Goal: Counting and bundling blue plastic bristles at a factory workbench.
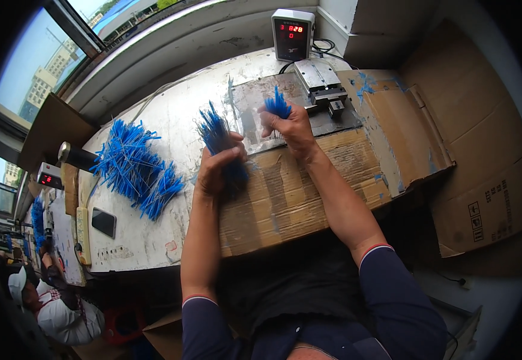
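Note:
My left hand (218, 168) is closed around a thick bundle of thin blue-and-wire sticks (213, 126), which stands up above the fist and shows again below it. To its right, my right hand (296, 129) grips a smaller bundle of blue sticks (278, 103), with blue tips above the fingers and thin wires below. Both hands are held apart over the worktable, in front of a metal plate (249, 96). A large loose pile of the same blue sticks (126, 159) lies on the table at the left. The exact kind of stick is too small to make out.
Flattened cardboard (285, 198) covers the near table edge. A small metal fixture (321, 84) and a red-digit counter box (293, 36) stand at the back. A phone (104, 222) and a power strip (83, 234) lie left. Another person (63, 312) works at far left; a large carton (483, 144) stands right.

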Available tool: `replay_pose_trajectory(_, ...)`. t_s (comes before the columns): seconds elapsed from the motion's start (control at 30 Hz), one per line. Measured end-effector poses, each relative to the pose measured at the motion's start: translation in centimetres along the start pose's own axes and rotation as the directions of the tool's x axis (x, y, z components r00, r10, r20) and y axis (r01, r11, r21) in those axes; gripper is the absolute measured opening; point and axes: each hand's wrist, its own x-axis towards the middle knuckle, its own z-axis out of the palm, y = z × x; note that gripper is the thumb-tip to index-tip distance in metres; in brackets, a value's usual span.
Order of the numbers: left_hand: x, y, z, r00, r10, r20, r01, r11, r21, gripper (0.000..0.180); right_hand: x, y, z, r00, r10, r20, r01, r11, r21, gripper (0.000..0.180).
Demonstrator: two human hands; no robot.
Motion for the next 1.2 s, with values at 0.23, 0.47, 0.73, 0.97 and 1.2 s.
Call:
replay_pose_trajectory(0.23, 0.0, 0.2, 0.0, 1.0, 0.007, -0.008, -0.006, 1.0, 0.028, 0.041, -0.6, 0.8, 0.3, 0.981, 0.194, -0.015, -0.193, 0.979, 0.063, 0.015)
replay_pose_trajectory(0.47, -0.7, -0.1, 0.3, 0.969, -0.139, 0.206, 0.119, 0.987, 0.107, 0.046, -1.4, -0.6, 2.9, 0.985, 0.171, 0.024, -0.173, 0.966, 0.194, 0.017)
replay_pose_trajectory(0.73, -0.7, 0.1, 0.9, 0.944, -0.215, 0.251, 0.185, 0.973, 0.138, 0.048, -1.3, -0.9, 2.1, 0.984, 0.175, 0.022, -0.176, 0.967, 0.185, 0.014)
replay_pose_trajectory(0.97, -0.6, 0.3, 0.9, 0.938, -0.227, 0.26, 0.188, 0.968, 0.165, 0.046, 0.5, -1.9, -0.5, 0.911, 0.061, -0.408, 0.119, 0.908, 0.401, 0.024)
replay_pose_trajectory(1.2, -0.6, 0.2, 1.4, 0.997, -0.074, -0.007, 0.075, 0.994, 0.077, 0.043, -0.4, -2.0, -0.7, 0.97, 0.042, -0.24, 0.092, 0.851, 0.518, 0.015)
